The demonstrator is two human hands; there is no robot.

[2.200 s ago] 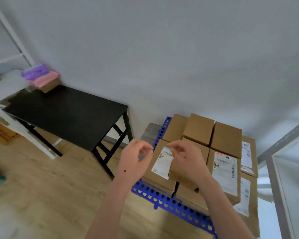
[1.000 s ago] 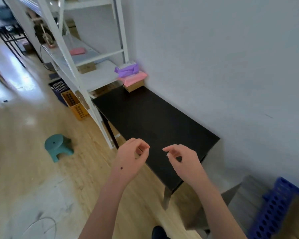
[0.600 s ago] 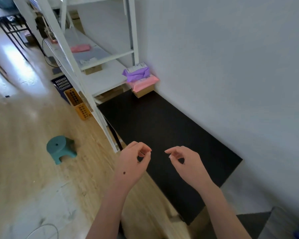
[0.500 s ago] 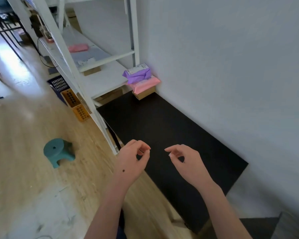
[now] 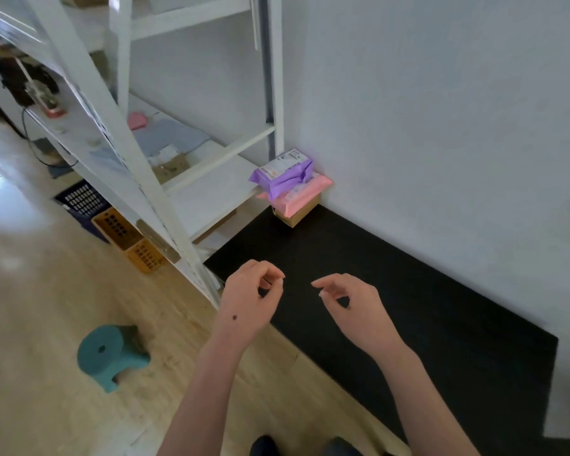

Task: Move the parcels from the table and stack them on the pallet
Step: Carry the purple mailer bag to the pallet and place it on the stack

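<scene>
Head view: left hand and right hand hover over the black table, loosely curled, holding nothing. The stacked parcels sit straight ahead in the far corner, well apart from both hands, which look about equally near.

Three parcels in one stack at the far corner of the single black surface: one purple pouch on top, one pink pouch in the middle, one brown box at the bottom. Two hands: one left hand, one right hand. On the floor, one teal stool, one dark blue basket, and orange baskets, one or two, hard to tell. One white shelf rack.
</scene>
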